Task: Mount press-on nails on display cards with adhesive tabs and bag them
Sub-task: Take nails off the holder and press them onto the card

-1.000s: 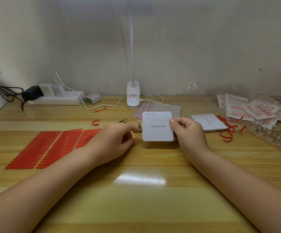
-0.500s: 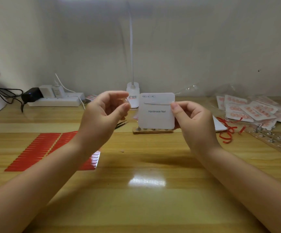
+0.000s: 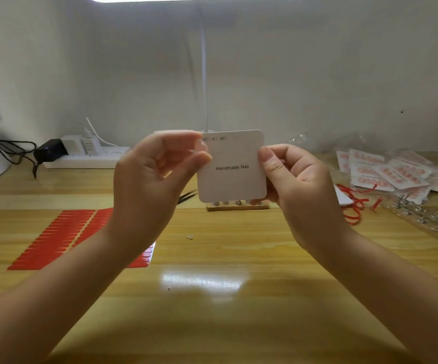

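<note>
The wooden table (image 3: 239, 324) runs to a white wall; the lamp's head is cropped above. Red adhesive tabs (image 3: 55, 232) lie partly behind the left forearm. Both hands, left (image 3: 147, 185) and right (image 3: 299, 190), pinch the raised display card (image 3: 232, 179), which hides most of the nail stand (image 3: 237, 205).

We are reading "Handmade Nail" in black print across the middle of the white display card (image 3: 232, 166). Along its top left edge we are seeing small letters, each followed by a check box; "S" and "M" are coming through, the first mark staying partly hidden. Print on the bagged cards (image 3: 396, 174) is showing too blurred to read.
</note>
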